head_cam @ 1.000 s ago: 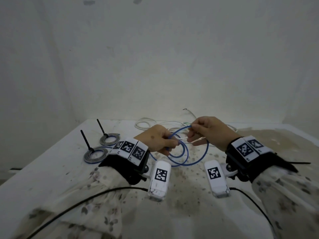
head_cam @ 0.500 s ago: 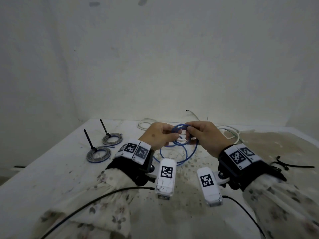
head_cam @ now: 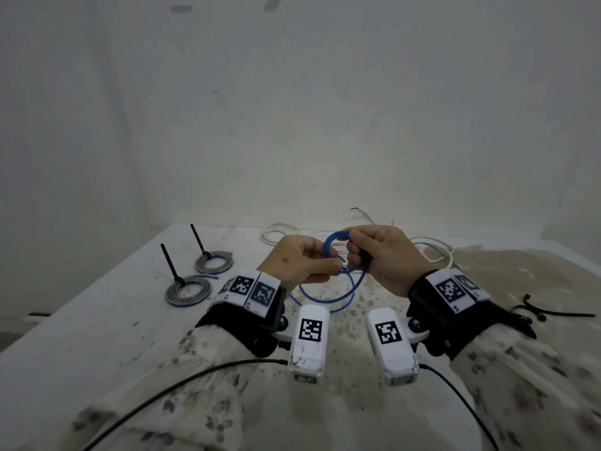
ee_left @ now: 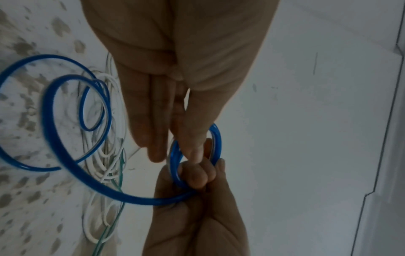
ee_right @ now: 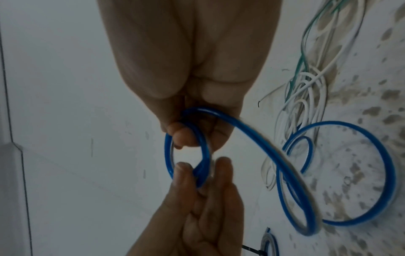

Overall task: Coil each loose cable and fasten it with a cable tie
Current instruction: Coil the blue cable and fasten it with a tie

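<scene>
A blue cable (head_cam: 331, 244) is held up between both hands over the stained table (head_cam: 97, 336). Its top turns form a small upright coil (ee_left: 175, 155). My left hand (head_cam: 328, 260) pinches that coil from the left with thumb and fingers. From the right, my right hand (head_cam: 353, 252) grips the same coil (ee_right: 203, 155), its fingertips (ee_right: 179, 136) curled round the strands. The rest of the blue cable hangs in wider loose loops (head_cam: 328, 299) reaching the table below the hands. The cable's ends are hidden.
Two grey coils (head_cam: 188, 289) (head_cam: 214, 262) lie at the left, each fastened with an upright black tie. Loose white and green cables (head_cam: 432, 252) are tangled at the back by the wall. Spare black cable ties (head_cam: 536, 312) lie at the right.
Both hands rose and came closer together. The wide blue loop between them has been gathered into a small tight coil, and less cable hangs below.
</scene>
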